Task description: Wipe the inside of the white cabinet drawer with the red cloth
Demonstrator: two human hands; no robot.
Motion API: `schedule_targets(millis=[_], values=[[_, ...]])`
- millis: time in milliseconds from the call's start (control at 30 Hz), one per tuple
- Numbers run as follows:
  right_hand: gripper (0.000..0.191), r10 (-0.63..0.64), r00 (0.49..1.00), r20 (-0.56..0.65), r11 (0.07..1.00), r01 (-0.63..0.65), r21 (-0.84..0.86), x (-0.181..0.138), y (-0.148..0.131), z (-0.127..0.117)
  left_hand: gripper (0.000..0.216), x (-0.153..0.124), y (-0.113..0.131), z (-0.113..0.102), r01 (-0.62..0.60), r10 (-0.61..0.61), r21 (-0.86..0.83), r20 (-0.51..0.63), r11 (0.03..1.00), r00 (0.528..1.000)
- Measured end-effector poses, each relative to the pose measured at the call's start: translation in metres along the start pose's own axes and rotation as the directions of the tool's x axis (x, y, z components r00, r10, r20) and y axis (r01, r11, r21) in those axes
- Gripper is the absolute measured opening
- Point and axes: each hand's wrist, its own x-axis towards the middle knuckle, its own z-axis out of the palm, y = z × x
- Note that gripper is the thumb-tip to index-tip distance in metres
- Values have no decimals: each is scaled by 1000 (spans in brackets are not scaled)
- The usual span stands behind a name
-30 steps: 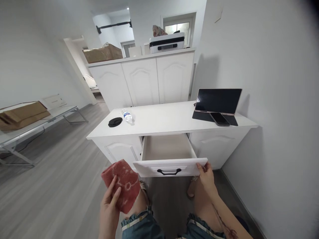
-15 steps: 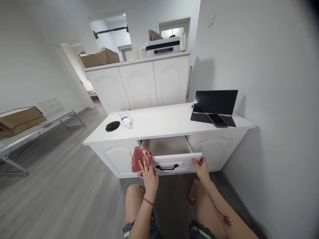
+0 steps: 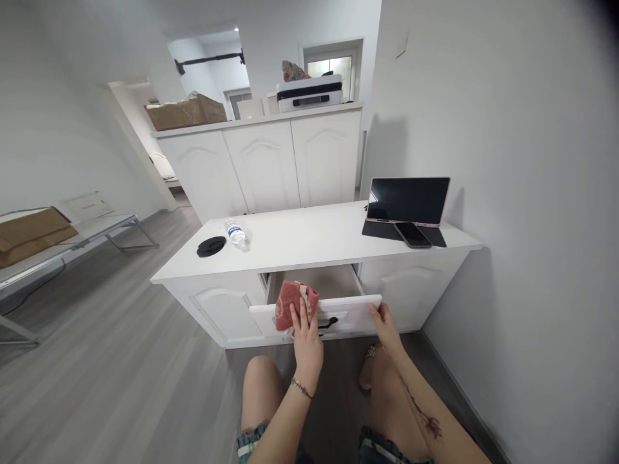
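A folded red cloth (image 3: 290, 304) with a pale tag lies against the top and front of a white drawer (image 3: 356, 314). My left hand (image 3: 308, 346) has its fingers over the cloth and presses it there, covering part of the black handle (image 3: 331, 322). At the drawer front's right end, my right hand (image 3: 386, 327) grips the edge, thumb and fingers closed on it. The drawer is pulled out of the white cabinet (image 3: 213, 316), and its visible inner floor is bare.
On the cabinet top are a water bottle (image 3: 236, 233), a flat black round object (image 3: 211, 246), a tablet (image 3: 409, 200) on its stand and a phone (image 3: 412, 235). A wall (image 3: 546, 225) rises at the right. Cardboard boxes (image 3: 33, 235) stand on a table to the left and on the rear cabinet.
My left hand has slid the red cloth rightward along the drawer front, now covering part of the handle. My right hand keeps its hold on the drawer's right edge. The view has shifted slightly.
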Motion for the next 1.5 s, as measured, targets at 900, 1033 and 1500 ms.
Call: schedule_targets(millis=[900,1033,1500], values=[[41,114,856,-504,987,-39,157,-44,-36,-57,75,24,106,19,-191,195,-39,255,981,947],[42,89,849,-521,994,-42,102,-47,-30,-62,77,23,115,25,-258,260,-43,272,965,926],[44,81,868,-489,995,-44,87,-54,-26,-59,40,14,102,42,-596,597,-94,269,797,756]])
